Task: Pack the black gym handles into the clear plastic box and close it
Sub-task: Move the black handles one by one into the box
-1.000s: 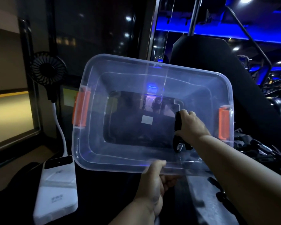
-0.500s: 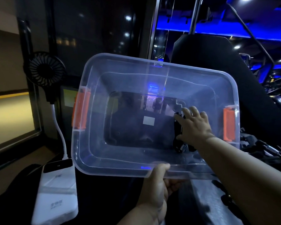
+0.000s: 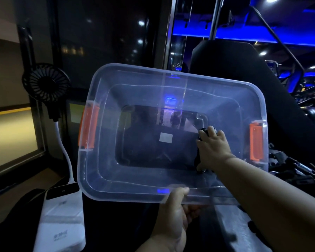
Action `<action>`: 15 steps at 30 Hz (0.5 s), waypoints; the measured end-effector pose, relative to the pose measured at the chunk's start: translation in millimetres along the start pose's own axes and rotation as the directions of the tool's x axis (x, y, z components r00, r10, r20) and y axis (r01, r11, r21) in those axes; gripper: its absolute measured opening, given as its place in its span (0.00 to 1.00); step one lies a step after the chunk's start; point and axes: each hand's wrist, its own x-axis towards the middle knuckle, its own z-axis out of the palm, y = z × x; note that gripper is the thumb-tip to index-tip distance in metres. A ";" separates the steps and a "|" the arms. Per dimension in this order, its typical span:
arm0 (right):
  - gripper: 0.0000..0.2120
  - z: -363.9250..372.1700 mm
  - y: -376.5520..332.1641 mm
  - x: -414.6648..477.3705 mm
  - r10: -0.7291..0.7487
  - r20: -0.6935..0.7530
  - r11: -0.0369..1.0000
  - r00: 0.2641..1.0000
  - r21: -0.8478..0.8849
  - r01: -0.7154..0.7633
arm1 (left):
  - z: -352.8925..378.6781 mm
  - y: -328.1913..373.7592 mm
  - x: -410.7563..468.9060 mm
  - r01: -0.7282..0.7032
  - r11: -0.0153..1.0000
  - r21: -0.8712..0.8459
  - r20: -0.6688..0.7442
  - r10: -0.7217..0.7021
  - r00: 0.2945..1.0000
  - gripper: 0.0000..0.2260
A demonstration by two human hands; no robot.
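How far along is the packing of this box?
Early on. Done: nothing else sits in the clear box yet. In hand: the left hand holds its near rim, and the right hand grips one black handle on the box floor. Left: dark gear lies outside, right; no lid shows, so closing remains.

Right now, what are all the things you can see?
clear plastic box: 1, see-through, tilted, centre
latches: 2, orange, on the box's short ends
black gym handle: 1, black, inside box, right side
label: 1, white, box bottom
fan: 1, black, left, on white neck
power bank: 1, white, bottom left
left hand: 1, grips box's near rim
right hand: 1, inside box, holds handle
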 end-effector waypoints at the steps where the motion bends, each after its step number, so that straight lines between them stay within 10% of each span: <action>1: 0.39 -0.1 -0.9 0.8 0.004 0.004 1.000 1.000 -0.004 -0.004 | -0.3 -0.6 0.3 -0.006 1.000 -0.003 -0.003 0.006 1.000 0.07; 15: 0.45 -0.5 15.5 0.1 -0.041 0.083 0.990 0.996 0.140 0.029 | 1.2 3.3 -0.3 -0.019 0.999 0.028 0.067 0.018 0.998 0.08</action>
